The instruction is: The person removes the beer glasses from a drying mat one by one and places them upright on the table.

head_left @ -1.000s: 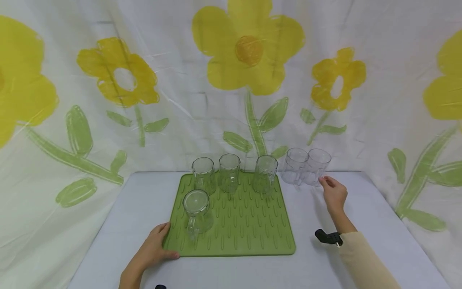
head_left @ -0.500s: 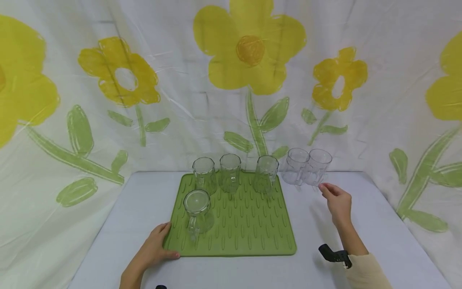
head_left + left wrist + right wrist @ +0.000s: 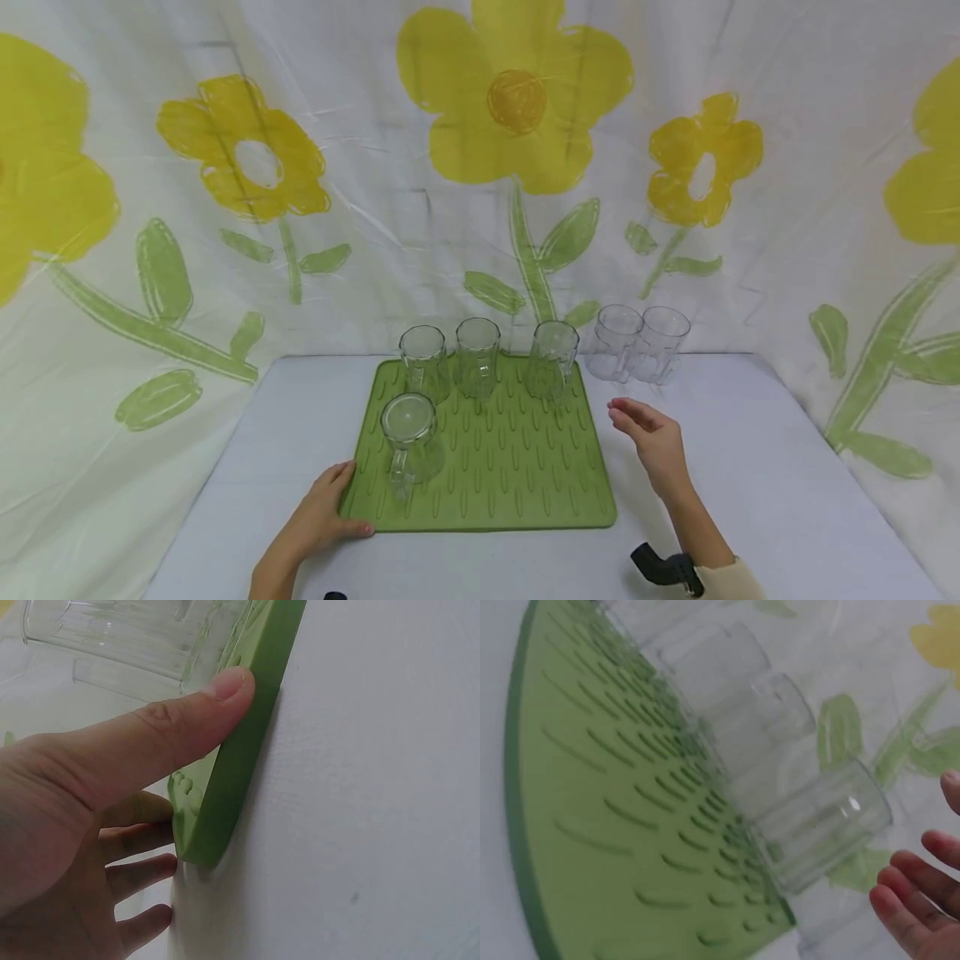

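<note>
Right hand (image 3: 654,442) shifted nearer the green mat (image 3: 525,475), each grip loose, left hand (image 3: 318,512) touching its left edge

"What do we see carrying everything?"

"We see a table (image 3: 480,568) with a white top, which shows to the left, to the right and in front of the green mat (image 3: 517,479)."

"And what do we find on it?"

"We find the mat, lying flat, then right of its far right corner a clear glass mug (image 3: 615,346) and a second mug (image 3: 663,343) slightly farther from the mat."
</note>
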{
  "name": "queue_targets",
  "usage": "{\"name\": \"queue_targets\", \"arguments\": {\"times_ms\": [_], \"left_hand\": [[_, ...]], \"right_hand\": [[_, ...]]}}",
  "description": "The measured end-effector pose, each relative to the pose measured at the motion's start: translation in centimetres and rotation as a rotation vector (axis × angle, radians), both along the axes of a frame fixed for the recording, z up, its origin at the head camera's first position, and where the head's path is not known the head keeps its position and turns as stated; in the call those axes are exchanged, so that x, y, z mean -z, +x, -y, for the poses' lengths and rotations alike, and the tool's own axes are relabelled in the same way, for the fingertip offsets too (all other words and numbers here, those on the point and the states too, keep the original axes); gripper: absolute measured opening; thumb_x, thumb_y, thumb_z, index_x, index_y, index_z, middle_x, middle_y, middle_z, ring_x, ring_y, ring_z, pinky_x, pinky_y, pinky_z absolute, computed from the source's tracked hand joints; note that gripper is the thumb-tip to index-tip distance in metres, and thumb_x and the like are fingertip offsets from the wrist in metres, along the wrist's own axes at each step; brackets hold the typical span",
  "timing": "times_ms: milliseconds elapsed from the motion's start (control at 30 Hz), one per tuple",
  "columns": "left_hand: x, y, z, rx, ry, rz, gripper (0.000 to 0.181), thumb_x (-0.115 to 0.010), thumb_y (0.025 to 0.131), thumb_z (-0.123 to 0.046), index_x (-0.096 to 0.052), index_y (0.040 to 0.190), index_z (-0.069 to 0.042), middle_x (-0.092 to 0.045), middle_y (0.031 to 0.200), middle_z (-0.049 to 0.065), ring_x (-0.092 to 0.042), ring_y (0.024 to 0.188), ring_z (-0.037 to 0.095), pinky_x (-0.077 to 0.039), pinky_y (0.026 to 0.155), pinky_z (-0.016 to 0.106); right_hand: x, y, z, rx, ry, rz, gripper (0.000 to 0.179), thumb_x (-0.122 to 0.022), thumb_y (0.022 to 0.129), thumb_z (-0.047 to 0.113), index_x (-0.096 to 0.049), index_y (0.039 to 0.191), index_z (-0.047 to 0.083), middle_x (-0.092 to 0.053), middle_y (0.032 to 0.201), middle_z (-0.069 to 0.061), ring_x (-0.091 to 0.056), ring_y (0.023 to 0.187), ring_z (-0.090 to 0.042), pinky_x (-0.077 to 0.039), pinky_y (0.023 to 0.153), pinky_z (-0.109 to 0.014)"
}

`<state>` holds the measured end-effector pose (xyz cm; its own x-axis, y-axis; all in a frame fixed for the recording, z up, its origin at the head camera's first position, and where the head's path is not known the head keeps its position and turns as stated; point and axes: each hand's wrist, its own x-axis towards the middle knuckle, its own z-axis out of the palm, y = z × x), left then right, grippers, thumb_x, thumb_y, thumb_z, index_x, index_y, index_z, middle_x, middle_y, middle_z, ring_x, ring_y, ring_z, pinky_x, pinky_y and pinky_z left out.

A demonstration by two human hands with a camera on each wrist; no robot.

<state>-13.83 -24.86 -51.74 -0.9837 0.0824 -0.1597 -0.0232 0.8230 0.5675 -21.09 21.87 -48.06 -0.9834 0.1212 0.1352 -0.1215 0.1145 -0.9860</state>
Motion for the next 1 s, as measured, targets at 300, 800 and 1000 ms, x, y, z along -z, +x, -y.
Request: {"name": "queue_targets", "arguments": {"times_ms": [300, 800, 1000], "left_hand": [[-0.1, -0.1, -0.3, -0.016, 0.009, 0.029, 0.115, -0.091, 0.059, -0.036, -0.032, 0.146, 0.011, -0.036, 0.148, 0.032, -0.031, 0.137, 0.053, -0.032, 0.111, 0.064], [-0.1, 0.2, 0.6, 0.002, 0.067, 0.038, 0.115, -0.091, 0.059, -0.032, -0.028, 0.147, 0.011, -0.03, 0.15, 0.035, -0.027, 0.139, 0.054, -0.027, 0.114, 0.064], [-0.2, 0.0, 0.5, -0.003, 0.086, 0.055, 0.116, -0.091, 0.058, -0.028, -0.028, 0.147, 0.01, -0.028, 0.151, 0.035, -0.025, 0.14, 0.054, -0.025, 0.114, 0.064]], "right_hand": [[0.5, 1.1, 4.0, -0.16, 0.069, 0.036, 0.035, -0.068, 0.091, 0.016, -0.064, 0.12, -0.004, -0.071, 0.114, -0.01, -0.063, 0.099, 0.004, -0.052, 0.086, -0.013], [1.1, 1.2, 10.4, -0.506, 0.023, -0.097, 0.033, -0.066, 0.092, 0.01, -0.062, 0.117, -0.012, -0.061, 0.115, -0.037, -0.065, 0.097, 0.002, -0.057, 0.085, -0.02], [1.2, 1.4, 12.5, -0.563, 0.023, 0.011, 0.038, -0.069, 0.091, 0.016, -0.063, 0.119, -0.008, -0.062, 0.119, -0.033, -0.066, 0.097, 0.001, -0.056, 0.086, -0.019]]}}
